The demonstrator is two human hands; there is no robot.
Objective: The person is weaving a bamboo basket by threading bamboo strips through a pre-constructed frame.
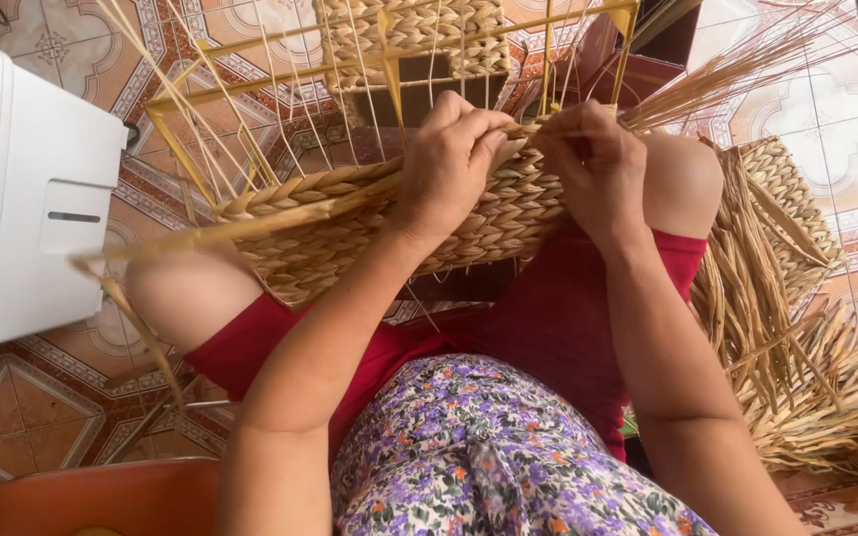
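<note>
A half-woven straw basket (350, 213) on a yellow wire frame (250, 94) rests across my knees. My left hand (444, 159) grips the woven top edge of its near wall, fingers curled over the braid. Just to the right, my right hand (593, 159) pinches a dry straw strand (737, 74) at the same edge; the strand's loose ends fan out toward the upper right. Thin upright wires rise from the frame behind both hands.
A white plastic appliance (22, 189) stands at the left on the patterned tile floor (42, 397). A pile of dry straw and a woven piece (796, 328) lie at my right. An orange stool edge (101, 496) shows at the bottom left.
</note>
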